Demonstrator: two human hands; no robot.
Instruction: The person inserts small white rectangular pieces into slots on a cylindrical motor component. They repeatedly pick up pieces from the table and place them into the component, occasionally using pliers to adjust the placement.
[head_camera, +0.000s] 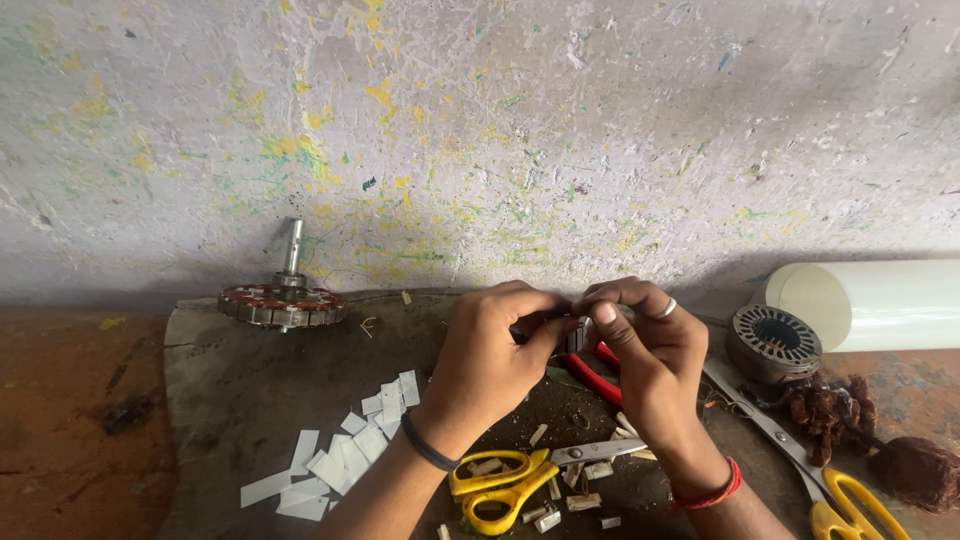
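**Grey metal part pinched between both your hands**

Grey metal shows between your fingertips: a small piece (576, 333), too hidden to name for certain, sits where your left hand (487, 355) and right hand (645, 350) meet. Your fingers are closed on it from both sides, the thumbs pressing in from beneath and the curled forefingers over the top, so only a sliver of it shows. You hold it raised off the dark work mat (230, 390), probably to turn it and see it close.

Just below your fingers lie the red-handled pliers (592, 375), and nearer your wrists the yellow scissors (510, 480), blades pointing toward your right forearm, both within quick reach. White paper strips (340, 455) are scattered beside your left forearm. Well away from your left fingers, by the paint-flecked wall (480, 140), stands a wound rotor with an upright shaft (283, 297). Beyond your right hand sit a ring-shaped stator core (772, 343), a white roll (870, 303) and tangled copper wire (830, 410).
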